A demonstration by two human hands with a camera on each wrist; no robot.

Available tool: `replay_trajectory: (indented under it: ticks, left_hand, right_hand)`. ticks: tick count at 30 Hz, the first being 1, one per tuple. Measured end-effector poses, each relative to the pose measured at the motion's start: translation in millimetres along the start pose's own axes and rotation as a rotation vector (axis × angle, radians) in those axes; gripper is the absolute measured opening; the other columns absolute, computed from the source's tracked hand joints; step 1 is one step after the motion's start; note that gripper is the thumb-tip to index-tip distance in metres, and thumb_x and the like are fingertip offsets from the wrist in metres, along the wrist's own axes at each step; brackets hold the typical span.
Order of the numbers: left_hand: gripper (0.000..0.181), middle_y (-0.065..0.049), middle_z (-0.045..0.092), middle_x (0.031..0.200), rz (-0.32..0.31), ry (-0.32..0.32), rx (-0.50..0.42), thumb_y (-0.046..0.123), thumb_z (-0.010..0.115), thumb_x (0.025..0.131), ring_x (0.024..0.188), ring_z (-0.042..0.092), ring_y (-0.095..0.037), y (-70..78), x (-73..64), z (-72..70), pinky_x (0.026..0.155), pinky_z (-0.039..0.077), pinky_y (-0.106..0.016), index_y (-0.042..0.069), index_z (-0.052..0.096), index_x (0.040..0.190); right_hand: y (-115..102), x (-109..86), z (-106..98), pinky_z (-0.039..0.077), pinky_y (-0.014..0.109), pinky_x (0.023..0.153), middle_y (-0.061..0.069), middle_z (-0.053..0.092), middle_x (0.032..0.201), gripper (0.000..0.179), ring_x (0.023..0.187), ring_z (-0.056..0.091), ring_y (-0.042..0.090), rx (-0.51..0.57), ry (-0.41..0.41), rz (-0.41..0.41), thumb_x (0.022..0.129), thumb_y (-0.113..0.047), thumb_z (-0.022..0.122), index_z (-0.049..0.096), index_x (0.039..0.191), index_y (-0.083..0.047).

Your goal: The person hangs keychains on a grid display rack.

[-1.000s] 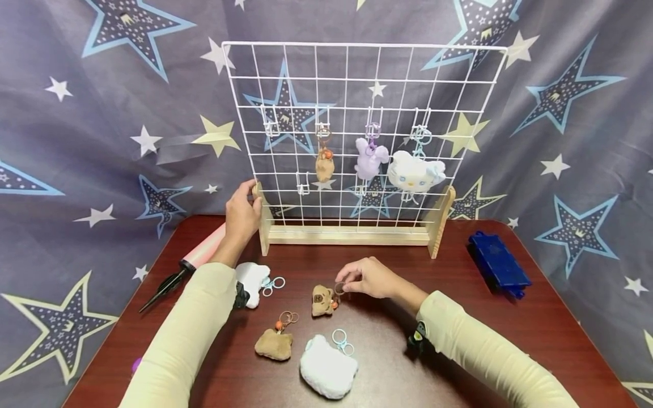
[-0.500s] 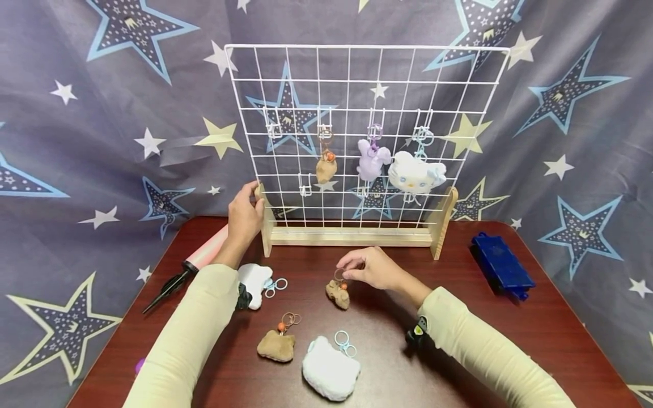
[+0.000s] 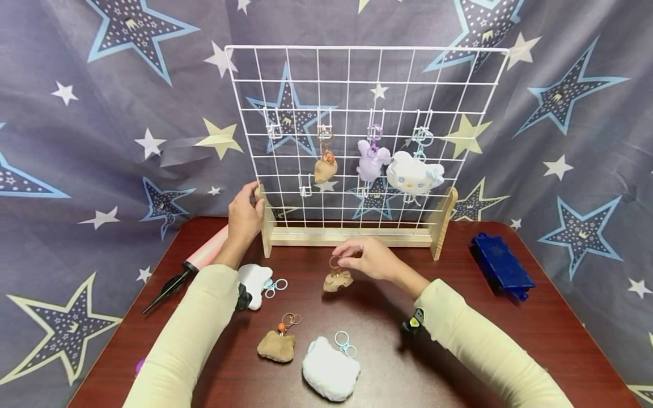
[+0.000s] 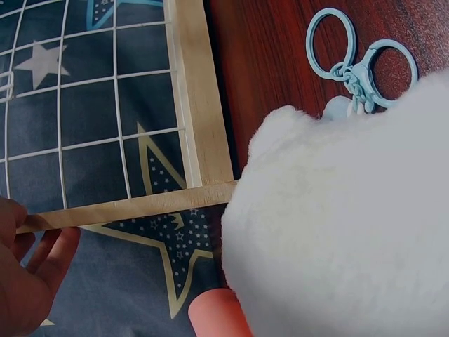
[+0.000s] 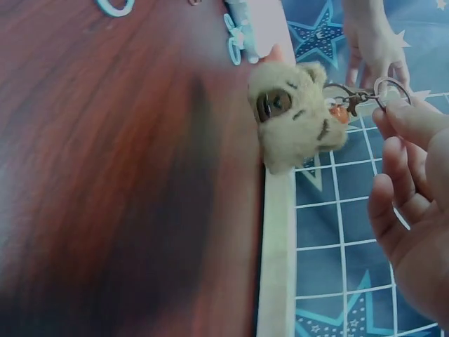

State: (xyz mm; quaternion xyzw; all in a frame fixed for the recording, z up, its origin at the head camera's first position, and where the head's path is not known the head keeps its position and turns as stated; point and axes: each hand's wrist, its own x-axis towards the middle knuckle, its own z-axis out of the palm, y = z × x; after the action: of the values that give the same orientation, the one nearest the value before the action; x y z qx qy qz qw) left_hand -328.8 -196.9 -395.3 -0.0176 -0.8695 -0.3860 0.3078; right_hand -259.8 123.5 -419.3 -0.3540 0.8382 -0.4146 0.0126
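Observation:
My right hand (image 3: 374, 258) pinches the metal ring of a brown plush keychain (image 3: 338, 281), which hangs from thumb and fingertips over the table. In the right wrist view the plush (image 5: 289, 116) shows a dark snout, small ears and an orange bead near its clasp. My left hand (image 3: 245, 215) holds the left wooden upright (image 3: 266, 226) of a white wire grid rack (image 3: 348, 82). Its curled fingers (image 4: 57, 260) reach around that wood in the left wrist view. Hanging on the rack are a brown plush (image 3: 325, 169), a purple one (image 3: 370, 161) and a white cat (image 3: 414, 173).
Bare hooks (image 3: 274, 130) sit at the grid's left. On the table lie a white plush (image 3: 254, 283) by the left wrist, another brown keychain (image 3: 276, 345) and a larger white plush (image 3: 330, 369). A pink pump (image 3: 211, 248) lies left, a blue tray-like object (image 3: 502, 263) right.
The brown plush keychain has risen off the table, hanging from my right hand and turning as it lifts toward the rack. My left hand keeps its hold on the upright.

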Motion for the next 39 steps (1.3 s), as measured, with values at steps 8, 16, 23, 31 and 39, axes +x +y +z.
replay_trajectory:
  ticks: [8, 16, 23, 31, 39]
  left_hand:
    - [0.044, -0.02, 0.071, 0.118, -0.005, -0.002, 0.002, 0.005, 0.067, 0.092, 0.103, 0.069, -0.038, -1.5, 0.4, -1.0, 0.096, 0.054, -0.05, 0.009, 0.062, 0.135]
    - [0.044, -0.021, 0.071, 0.118, 0.0, 0.001, 0.003, 0.004, 0.066, 0.092, 0.103, 0.069, -0.038, -4.3, 0.8, -1.1, 0.096, 0.054, -0.05, 0.008, 0.062, 0.135]
    - [0.044, -0.021, 0.071, 0.118, 0.001, 0.003, -0.004, 0.004, 0.065, 0.092, 0.102, 0.07, -0.037, -4.2, -0.6, -1.4, 0.095, 0.054, -0.049, 0.008, 0.062, 0.136]
    - [0.044, -0.021, 0.07, 0.12, 0.005, 0.002, -0.006, 0.004, 0.066, 0.092, 0.105, 0.07, -0.038, -3.3, -0.3, 0.1, 0.097, 0.055, -0.049, 0.008, 0.062, 0.135]
    - [0.045, -0.021, 0.071, 0.119, 0.005, 0.0, -0.004, 0.004, 0.067, 0.091, 0.105, 0.07, -0.038, -1.3, -0.8, -0.7, 0.097, 0.054, -0.049, 0.008, 0.062, 0.136]
  right_hand:
    - [-12.8, 17.4, -6.5, 0.054, 0.022, 0.072, -0.001, 0.08, 0.088, 0.021, 0.081, 0.074, 0.009, -0.029, 0.033, -0.047, 0.089, -0.013, 0.078, 0.076, 0.109, -0.012]
    - [-32.5, 37.8, -14.1, 0.05, 0.022, 0.066, -0.003, 0.08, 0.084, 0.021, 0.077, 0.072, 0.004, -0.09, 0.091, -0.096, 0.087, -0.015, 0.08, 0.077, 0.108, -0.014]
    - [-58.1, 59.4, -21.8, 0.051, 0.024, 0.068, 0.001, 0.08, 0.087, 0.021, 0.077, 0.073, 0.007, -0.06, 0.124, -0.105, 0.088, -0.014, 0.079, 0.077, 0.109, -0.012]
    - [-86.1, 81.5, -31.4, 0.051, 0.024, 0.069, 0.001, 0.08, 0.087, 0.021, 0.079, 0.074, 0.008, -0.056, 0.172, -0.107, 0.089, -0.014, 0.078, 0.077, 0.11, -0.012]
    - [-116.6, 101.9, -42.8, 0.054, 0.025, 0.072, 0.001, 0.08, 0.091, 0.023, 0.083, 0.075, 0.009, -0.036, 0.217, -0.053, 0.09, -0.017, 0.077, 0.076, 0.113, -0.016]
